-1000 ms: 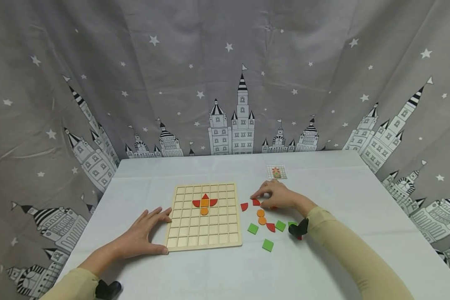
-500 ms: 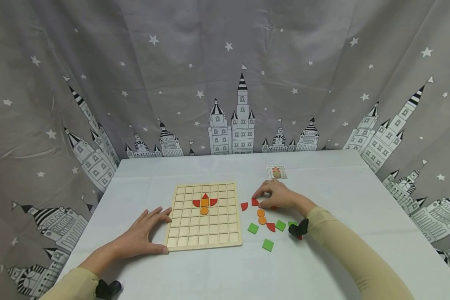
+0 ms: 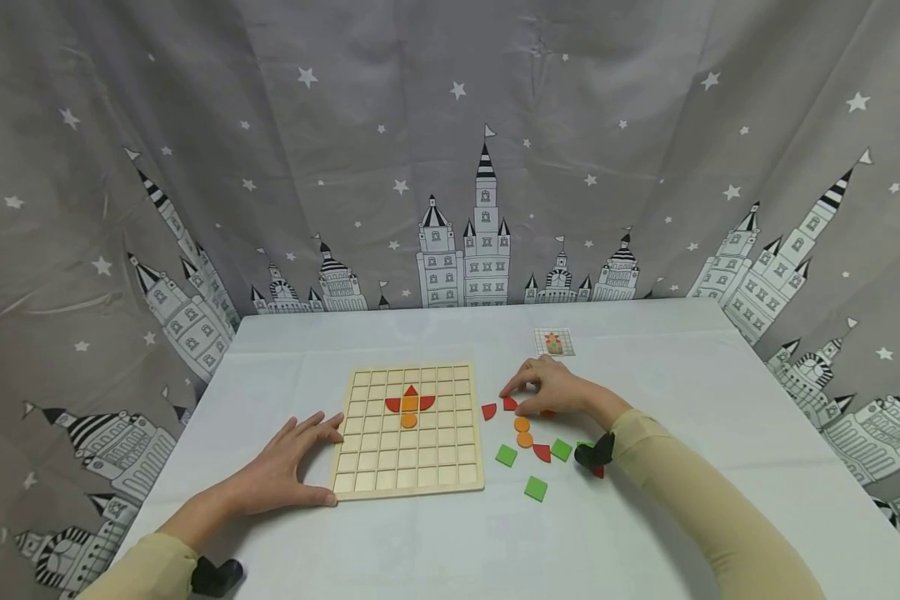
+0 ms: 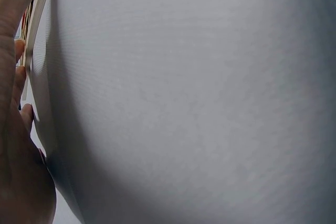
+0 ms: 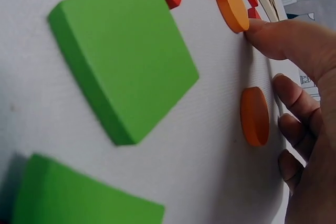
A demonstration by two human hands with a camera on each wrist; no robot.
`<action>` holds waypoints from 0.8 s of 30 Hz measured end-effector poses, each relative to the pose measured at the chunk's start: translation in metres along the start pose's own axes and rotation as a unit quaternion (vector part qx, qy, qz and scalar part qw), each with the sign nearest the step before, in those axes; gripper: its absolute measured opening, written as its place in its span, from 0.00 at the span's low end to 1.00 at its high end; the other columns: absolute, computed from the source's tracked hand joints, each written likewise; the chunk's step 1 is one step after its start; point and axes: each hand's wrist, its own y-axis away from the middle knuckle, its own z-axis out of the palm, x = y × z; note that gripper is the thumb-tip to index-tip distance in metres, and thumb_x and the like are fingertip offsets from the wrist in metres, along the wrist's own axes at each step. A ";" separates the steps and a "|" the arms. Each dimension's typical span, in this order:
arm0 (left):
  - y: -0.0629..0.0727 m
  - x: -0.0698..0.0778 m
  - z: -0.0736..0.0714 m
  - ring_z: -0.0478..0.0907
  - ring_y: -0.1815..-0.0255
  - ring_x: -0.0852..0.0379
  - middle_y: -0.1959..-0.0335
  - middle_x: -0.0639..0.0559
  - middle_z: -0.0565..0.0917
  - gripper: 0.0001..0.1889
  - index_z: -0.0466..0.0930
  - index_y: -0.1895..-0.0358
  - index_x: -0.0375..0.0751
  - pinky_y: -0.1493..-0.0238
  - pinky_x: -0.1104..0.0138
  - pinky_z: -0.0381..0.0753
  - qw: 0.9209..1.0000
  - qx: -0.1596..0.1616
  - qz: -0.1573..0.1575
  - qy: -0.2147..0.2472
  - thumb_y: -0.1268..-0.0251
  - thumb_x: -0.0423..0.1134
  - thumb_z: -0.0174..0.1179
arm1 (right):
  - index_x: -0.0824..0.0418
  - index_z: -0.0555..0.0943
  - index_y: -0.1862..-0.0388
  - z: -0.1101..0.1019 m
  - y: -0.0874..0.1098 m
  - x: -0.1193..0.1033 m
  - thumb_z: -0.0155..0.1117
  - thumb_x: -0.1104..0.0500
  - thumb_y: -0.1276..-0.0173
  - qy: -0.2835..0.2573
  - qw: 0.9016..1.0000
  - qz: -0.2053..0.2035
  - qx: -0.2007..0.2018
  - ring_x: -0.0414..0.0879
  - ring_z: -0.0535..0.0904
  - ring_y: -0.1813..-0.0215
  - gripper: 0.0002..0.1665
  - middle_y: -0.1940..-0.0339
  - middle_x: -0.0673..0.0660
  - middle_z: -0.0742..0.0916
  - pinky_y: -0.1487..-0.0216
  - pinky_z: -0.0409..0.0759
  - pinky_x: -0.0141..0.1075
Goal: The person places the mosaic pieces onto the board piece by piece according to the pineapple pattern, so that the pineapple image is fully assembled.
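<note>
In the head view, a wooden grid board lies left of centre. On it are a red triangle, an orange square, two red quarter-circle pieces and an orange disc. My left hand rests at the board's left edge, fingers spread, thumb by the near corner. To the right, my right hand pinches a red quarter-circle piece between thumb and index finger, low over the table. The thumb partly hides that piece in the right wrist view, and another orange disc lies under the curved fingers.
Near the right hand lie another red quarter-circle, touching orange discs, a red piece and several green squares. A small pattern card lies beyond that hand. A grey castle-print curtain hangs behind the white table.
The red quarter-circle at the right fingertips has shifted slightly left, and the right index finger and thumb have moved a little with it. The left hand and the board have stayed in place.
</note>
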 end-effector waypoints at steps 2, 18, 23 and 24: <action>0.000 0.000 0.000 0.51 0.19 0.35 0.21 0.48 0.64 0.46 0.72 0.38 0.54 0.21 0.37 0.39 1.000 0.000 0.000 -0.001 0.59 0.74 0.73 | 0.39 0.90 0.52 0.000 0.000 0.001 0.78 0.51 0.40 -0.004 1.000 -0.005 0.003 0.46 0.69 0.48 0.16 0.54 0.42 0.82 0.46 0.69 0.44; 0.000 0.000 0.001 0.51 0.19 0.35 0.21 0.48 0.64 0.45 0.73 0.38 0.55 0.22 0.36 0.38 1.000 -0.003 -0.006 0.001 0.59 0.74 0.73 | 0.42 0.90 0.55 0.006 0.005 0.005 0.79 0.47 0.40 0.004 0.999 -0.028 0.036 0.47 0.68 0.47 0.14 0.55 0.42 0.82 0.47 0.71 0.44; 0.000 0.000 0.001 0.51 0.19 0.35 0.20 0.49 0.64 0.46 0.72 0.38 0.55 0.21 0.37 0.38 1.000 -0.005 -0.010 -0.002 0.60 0.75 0.73 | 0.43 0.90 0.55 0.008 0.005 0.003 0.79 0.49 0.40 0.007 0.998 -0.035 0.043 0.46 0.68 0.48 0.14 0.55 0.42 0.83 0.48 0.71 0.43; 0.001 0.000 0.000 0.51 0.19 0.36 0.20 0.49 0.64 0.46 0.72 0.38 0.55 0.21 0.37 0.38 1.000 -0.005 -0.011 -0.002 0.60 0.75 0.73 | 0.43 0.90 0.55 0.008 0.005 0.002 0.79 0.50 0.41 0.007 0.998 -0.034 0.043 0.46 0.68 0.48 0.14 0.55 0.42 0.83 0.48 0.70 0.43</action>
